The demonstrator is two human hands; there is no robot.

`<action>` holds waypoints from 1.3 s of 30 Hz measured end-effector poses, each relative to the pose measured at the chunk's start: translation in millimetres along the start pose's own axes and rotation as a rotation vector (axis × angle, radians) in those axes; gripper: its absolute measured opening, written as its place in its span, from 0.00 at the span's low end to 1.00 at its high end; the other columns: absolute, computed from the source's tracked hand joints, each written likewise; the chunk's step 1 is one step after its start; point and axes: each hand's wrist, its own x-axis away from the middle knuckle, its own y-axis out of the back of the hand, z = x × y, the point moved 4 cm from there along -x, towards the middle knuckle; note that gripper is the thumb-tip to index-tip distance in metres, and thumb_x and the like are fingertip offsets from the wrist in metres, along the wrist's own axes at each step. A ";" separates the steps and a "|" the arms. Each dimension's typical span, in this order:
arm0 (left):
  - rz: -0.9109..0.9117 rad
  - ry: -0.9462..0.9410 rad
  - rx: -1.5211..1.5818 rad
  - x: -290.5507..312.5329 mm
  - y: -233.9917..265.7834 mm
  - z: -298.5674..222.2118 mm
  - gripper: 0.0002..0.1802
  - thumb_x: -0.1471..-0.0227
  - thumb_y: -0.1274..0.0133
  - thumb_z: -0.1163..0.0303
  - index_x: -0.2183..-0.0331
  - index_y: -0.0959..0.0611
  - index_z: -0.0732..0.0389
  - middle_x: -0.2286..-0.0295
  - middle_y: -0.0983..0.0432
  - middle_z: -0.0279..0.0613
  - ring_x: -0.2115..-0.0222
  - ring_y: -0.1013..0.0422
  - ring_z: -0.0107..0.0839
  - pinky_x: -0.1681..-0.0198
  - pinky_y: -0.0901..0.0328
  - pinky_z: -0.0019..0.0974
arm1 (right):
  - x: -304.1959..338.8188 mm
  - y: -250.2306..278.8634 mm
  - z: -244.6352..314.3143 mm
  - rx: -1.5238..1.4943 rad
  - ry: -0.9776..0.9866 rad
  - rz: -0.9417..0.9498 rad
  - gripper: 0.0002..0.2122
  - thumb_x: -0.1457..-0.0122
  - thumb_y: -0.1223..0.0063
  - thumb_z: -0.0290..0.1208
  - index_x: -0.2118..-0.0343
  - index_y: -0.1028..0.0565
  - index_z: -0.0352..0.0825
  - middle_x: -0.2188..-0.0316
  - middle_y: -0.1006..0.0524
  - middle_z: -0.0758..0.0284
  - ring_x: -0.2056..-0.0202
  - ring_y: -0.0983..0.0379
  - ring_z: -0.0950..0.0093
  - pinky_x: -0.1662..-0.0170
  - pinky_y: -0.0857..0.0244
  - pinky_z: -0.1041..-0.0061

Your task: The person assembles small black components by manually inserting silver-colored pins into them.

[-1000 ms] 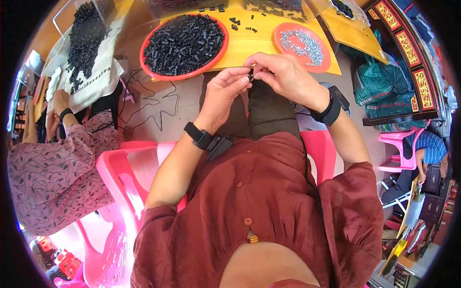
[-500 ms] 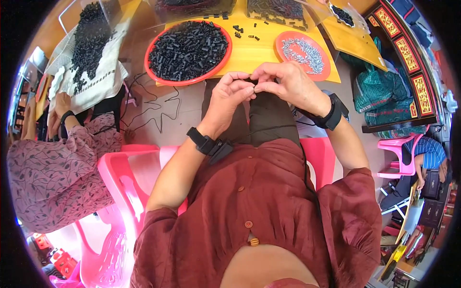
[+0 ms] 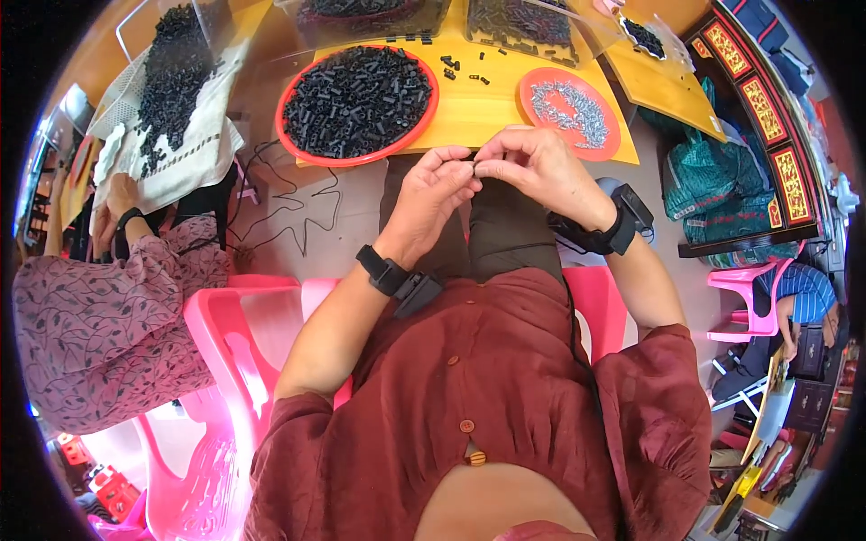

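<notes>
My left hand (image 3: pixel 431 197) and my right hand (image 3: pixel 541 174) meet fingertip to fingertip above my lap, just off the table's near edge. Both are closed in a pinch around a small dark piece (image 3: pixel 474 166), mostly hidden by the fingers. Beyond the left hand a red-rimmed round tray (image 3: pixel 281 115) is heaped with small black plastic parts (image 3: pixel 356 101). Past the right hand lies an orange-red plate (image 3: pixel 606 101) of small silvery metal pieces (image 3: pixel 577 115).
Several loose black parts (image 3: pixel 451 63) lie on the yellow table (image 3: pixel 487 104). Clear bins (image 3: pixel 528 32) of parts stand behind. At left, a person in a patterned top (image 3: pixel 108 325) sits by a cloth (image 3: pixel 203 144) with black parts. Pink chairs (image 3: pixel 221 347) and green bags (image 3: pixel 722 176) flank me.
My hands stay together, fingers still pinching, with the right fingers slightly shifted. The whole view has tilted a little, so the table and trays sit slightly lower in the picture.
</notes>
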 end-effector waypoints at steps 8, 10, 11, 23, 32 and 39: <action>-0.078 -0.059 0.268 -2.6 16.1 1.7 0.12 0.49 0.49 0.74 0.59 0.26 0.63 0.67 0.26 0.39 0.68 0.30 0.24 0.63 0.34 0.25 | -19.8 -14.3 -8.8 -0.252 -0.150 0.011 0.09 0.48 0.45 0.32 0.73 0.23 0.30 0.81 0.24 0.72 0.81 0.34 0.88 0.77 0.40 0.84; -0.084 -0.059 0.260 -3.5 17.0 -1.9 0.12 0.48 0.50 0.74 0.59 0.26 0.63 0.67 0.26 0.39 0.68 0.30 0.23 0.63 0.34 0.25 | -31.9 -14.3 -27.4 -0.423 -0.179 0.090 0.10 0.47 0.46 0.34 0.73 0.23 0.30 0.81 0.25 0.71 0.79 0.34 0.88 0.75 0.40 0.85; -0.094 -0.060 0.251 -3.3 17.5 -3.8 0.12 0.48 0.50 0.73 0.59 0.26 0.63 0.66 0.26 0.39 0.68 0.30 0.23 0.63 0.34 0.25 | -42.1 -9.2 -44.7 -0.283 -0.239 0.082 0.12 0.48 0.46 0.36 0.74 0.23 0.30 0.82 0.25 0.69 0.77 0.33 0.87 0.73 0.38 0.83; -0.074 -0.051 0.255 -3.8 16.4 -8.7 0.15 0.46 0.52 0.71 0.56 0.27 0.64 0.67 0.26 0.38 0.68 0.30 0.22 0.63 0.35 0.24 | -148.6 8.3 -147.3 0.637 -0.272 -0.118 0.09 0.57 0.44 0.32 0.71 0.21 0.38 0.71 0.23 0.58 0.67 0.26 0.60 0.63 0.33 0.63; -0.070 -0.049 0.263 -6.2 17.0 -9.9 0.15 0.45 0.54 0.72 0.55 0.29 0.64 0.66 0.27 0.40 0.68 0.31 0.24 0.63 0.34 0.25 | -132.8 8.5 -113.7 0.442 -0.010 -0.292 0.09 0.53 0.49 0.32 0.74 0.22 0.33 0.78 0.23 0.59 0.72 0.24 0.65 0.65 0.32 0.68; -0.132 -0.094 0.150 -1.9 15.5 -8.6 0.15 0.47 0.52 0.72 0.57 0.26 0.65 0.67 0.26 0.37 0.69 0.31 0.22 0.65 0.36 0.23 | -20.2 -23.2 -29.6 -0.144 -0.067 -0.277 0.07 0.48 0.49 0.27 0.69 0.24 0.29 0.78 0.24 0.68 0.76 0.28 0.82 0.72 0.36 0.83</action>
